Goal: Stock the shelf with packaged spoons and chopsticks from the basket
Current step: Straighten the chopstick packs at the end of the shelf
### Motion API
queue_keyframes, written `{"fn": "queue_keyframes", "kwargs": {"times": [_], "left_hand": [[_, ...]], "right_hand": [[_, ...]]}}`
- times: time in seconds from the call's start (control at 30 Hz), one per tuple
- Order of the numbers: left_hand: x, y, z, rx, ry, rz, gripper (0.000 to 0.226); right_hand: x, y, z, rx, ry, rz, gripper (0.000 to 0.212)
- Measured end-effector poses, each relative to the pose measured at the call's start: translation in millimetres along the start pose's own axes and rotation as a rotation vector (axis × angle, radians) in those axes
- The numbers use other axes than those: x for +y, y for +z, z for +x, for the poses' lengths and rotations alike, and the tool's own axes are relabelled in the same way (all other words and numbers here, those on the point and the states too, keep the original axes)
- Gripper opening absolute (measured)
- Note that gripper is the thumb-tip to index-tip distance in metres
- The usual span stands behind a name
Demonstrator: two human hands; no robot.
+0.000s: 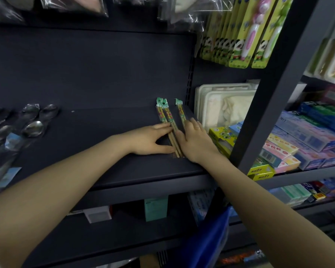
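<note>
Three packs of chopsticks with green header cards lie on the dark shelf (97, 136) near its right end. Two packs (167, 117) overlap; a third pack (181, 112) lies just to their right. My left hand (153, 141) rests flat on the shelf, fingertips and thumb touching the left side of the overlapped packs. My right hand (194, 141) lies flat over the lower ends of the packs, fingers against the third one. Neither hand is closed around anything. Packaged metal spoons (30, 122) lie at the shelf's left end. A blue basket (207, 240) shows below my right forearm.
A dark upright post (269, 97) bounds the shelf on the right. Beyond it stand white plastic boxes (220, 101), toothpaste cartons (298, 138) and hanging toothbrush cards (246, 31). Plastic bags hang above. Lower shelves hold small boxes (156, 208).
</note>
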State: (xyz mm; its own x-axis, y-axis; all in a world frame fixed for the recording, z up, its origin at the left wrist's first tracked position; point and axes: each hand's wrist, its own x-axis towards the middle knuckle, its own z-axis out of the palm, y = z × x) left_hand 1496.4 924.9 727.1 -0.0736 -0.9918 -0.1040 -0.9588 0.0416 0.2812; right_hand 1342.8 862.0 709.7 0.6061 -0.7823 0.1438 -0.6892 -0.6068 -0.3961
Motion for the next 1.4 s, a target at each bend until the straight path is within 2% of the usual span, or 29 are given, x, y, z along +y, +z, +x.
{"fn": "queue_keyframes", "kwargs": {"times": [0.1,0.27,0.4,0.53,0.83,1.03,1.1,1.17,1.33,1.4], "left_hand": [[-1,-1,1,0.003,0.008,0.039,0.077],[-2,-5,4,-0.004,0.027,0.102,0.072],[-1,-5,2,0.007,0.035,0.109,0.077],[-2,-1,-3,0.016,0.016,0.105,0.086],[2,0,-4,0.003,-0.004,0.068,0.09],[-6,-3,7,-0.021,-0.006,0.085,0.08],[-10,-3,5,-0.013,0.002,0.057,0.081],[-12,-8,-5,0.056,0.024,0.041,0.079],[-8,-27,-65,0.579,0.063,0.083,0.055],[-7,-25,-99,0.686,0.047,0.108,0.052]], "right_hand": [[-2,-1,9,-0.069,0.058,-0.051,0.051],[0,-6,8,-0.103,-0.004,-0.011,0.034],[-4,-14,2,-0.074,-0.094,0.055,0.041],[-5,-11,-6,-0.188,-0.185,-0.027,0.046],[-5,-7,-5,-0.166,-0.186,0.017,0.051],[-4,-7,-3,-0.168,-0.186,0.039,0.053],[-6,-9,-6,-0.113,-0.194,0.044,0.053],[-12,-15,-11,-0.001,-0.235,0.001,0.05],[-38,-22,-33,0.325,-0.379,-0.149,0.04],[-50,-17,-47,0.443,-0.419,-0.152,0.039]]}}
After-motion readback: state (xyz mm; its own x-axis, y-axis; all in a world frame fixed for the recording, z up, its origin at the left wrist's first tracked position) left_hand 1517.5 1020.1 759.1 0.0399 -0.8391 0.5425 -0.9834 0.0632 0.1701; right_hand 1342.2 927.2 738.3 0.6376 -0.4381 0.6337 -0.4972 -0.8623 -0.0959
